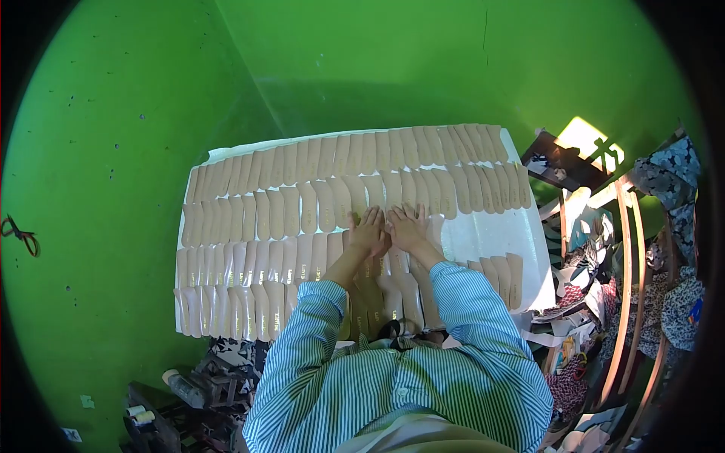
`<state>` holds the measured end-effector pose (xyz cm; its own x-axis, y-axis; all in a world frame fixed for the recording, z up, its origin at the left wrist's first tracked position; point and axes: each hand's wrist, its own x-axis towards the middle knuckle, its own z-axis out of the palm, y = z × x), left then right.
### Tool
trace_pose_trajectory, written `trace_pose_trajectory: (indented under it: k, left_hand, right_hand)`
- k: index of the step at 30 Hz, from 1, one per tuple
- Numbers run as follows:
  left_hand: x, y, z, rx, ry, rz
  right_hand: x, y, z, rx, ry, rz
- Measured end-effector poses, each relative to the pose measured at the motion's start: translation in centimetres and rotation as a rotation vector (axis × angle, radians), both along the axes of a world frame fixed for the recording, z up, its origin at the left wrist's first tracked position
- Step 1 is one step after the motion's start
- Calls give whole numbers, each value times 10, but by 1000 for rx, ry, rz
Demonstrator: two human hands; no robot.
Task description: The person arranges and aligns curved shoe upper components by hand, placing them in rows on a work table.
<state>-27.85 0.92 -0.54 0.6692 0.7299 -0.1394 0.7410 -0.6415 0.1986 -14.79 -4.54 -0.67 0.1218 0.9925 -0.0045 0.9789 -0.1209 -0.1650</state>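
Head view: on the left, the green wall (128,174) is seen, with a small red-and-dark object (26,239) hung on it, possibly scissors. Toward the middle, the worktop (491,234) is covered by a white surface, and beige sole-shaped pieces (325,205) are laid across it in four long rows, many marked with gold lettering. At the left ends, pieces are packed closely and partly overlapped; if one is nudged, its neighbours could be pushed askew. The front row is set along the near edge, so pieces could be tipped off by a brush of the body.

At centre, the left hand (368,229) is laid palm down on pieces, fingers extended and slightly spread. Just beside it, the right hand (408,229) is placed likewise, fingers apart. No grip is seen on either; what lies under the palms is hidden. Uneven pressure could cause pieces to be slid or creased. The nearer rows are spanned by the striped sleeves (321,302); pieces could be dragged if cloth is caught on them.

To the right, a bare patch is left beside a short group of pieces; with no neighbours there, drift is judged likelier. Farther right, wooden poles (622,294) and fabric scraps (568,385) are crowded near the edge; a fallen piece could be lost among them.
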Motion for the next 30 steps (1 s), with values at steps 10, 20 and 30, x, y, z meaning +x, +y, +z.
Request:
trace_pose_trajectory:
  k: [10,20,30]
  left_hand:
    - [2,-1,-2,-13,-25,22]
    - [10,-6,2,64,-161,-52]
    - [11,-10,2,26,-46,-106]
  right_hand:
    - [-3,-4,7,-13,16,-9]
    - [1,-7,1,134,9,-223]
    - [13,-17,12,34,93,-169]
